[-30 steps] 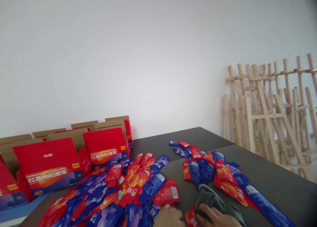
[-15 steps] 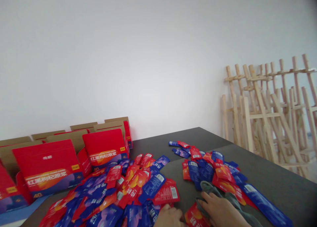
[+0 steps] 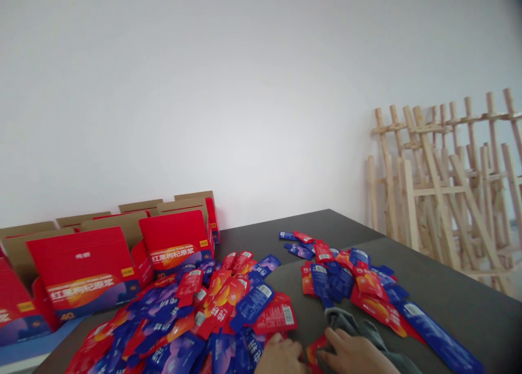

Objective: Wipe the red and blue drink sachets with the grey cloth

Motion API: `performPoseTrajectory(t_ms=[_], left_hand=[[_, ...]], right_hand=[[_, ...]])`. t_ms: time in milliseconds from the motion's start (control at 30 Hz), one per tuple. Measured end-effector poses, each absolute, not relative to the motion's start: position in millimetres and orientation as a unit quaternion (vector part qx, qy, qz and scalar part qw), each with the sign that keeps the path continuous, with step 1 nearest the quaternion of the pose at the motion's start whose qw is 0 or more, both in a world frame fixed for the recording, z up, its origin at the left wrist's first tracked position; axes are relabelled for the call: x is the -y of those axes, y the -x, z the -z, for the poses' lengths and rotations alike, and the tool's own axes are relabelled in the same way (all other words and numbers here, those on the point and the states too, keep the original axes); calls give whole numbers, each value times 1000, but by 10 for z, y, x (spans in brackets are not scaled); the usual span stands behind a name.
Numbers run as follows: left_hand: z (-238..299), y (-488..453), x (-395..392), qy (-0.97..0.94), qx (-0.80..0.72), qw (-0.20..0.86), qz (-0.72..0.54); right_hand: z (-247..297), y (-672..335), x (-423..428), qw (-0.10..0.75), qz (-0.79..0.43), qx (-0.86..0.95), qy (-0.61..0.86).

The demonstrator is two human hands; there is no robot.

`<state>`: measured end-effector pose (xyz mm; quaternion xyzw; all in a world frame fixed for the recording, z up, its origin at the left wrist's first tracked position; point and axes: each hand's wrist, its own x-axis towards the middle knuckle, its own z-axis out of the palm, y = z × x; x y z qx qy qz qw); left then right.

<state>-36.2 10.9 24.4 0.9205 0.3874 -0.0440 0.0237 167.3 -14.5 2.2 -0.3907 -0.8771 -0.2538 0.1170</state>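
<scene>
At the bottom edge, my left hand [image 3: 281,356] has its fingers curled together at the left side of a red sachet [image 3: 315,351]. The lower part of that hand is cut off by the frame. My right hand [image 3: 353,353] is closed on a grey cloth [image 3: 346,320], its fingers over the same red sachet and covering much of it. To the left of my hands spreads a large heap of red and blue sachets [image 3: 220,303]. A smaller group of sachets [image 3: 342,279] lies just beyond the cloth, with a long blue sachet [image 3: 440,336] at its right end.
Open red cartons [image 3: 85,270] with raised flaps stand in rows at the left of the dark table [image 3: 285,270]. A white wall [image 3: 261,102] rises behind it. Several wooden easels [image 3: 440,189] lean against the wall at the right.
My right hand and the cloth have shifted slightly left, covering more of the red sachet between my hands. My left hand stays near the same spot. The view has turned slightly.
</scene>
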Motion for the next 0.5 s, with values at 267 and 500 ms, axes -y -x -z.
performPoseTrajectory(t_ms=[267, 500], left_hand=[[-286, 363, -95, -934, -354, -8, 45], [-212, 380, -111, -936, -353, -8, 2]], right_hand=[[-146, -1740, 89, 68, 214, 876, 428], [-112, -1718, 99, 97, 230, 904, 347]])
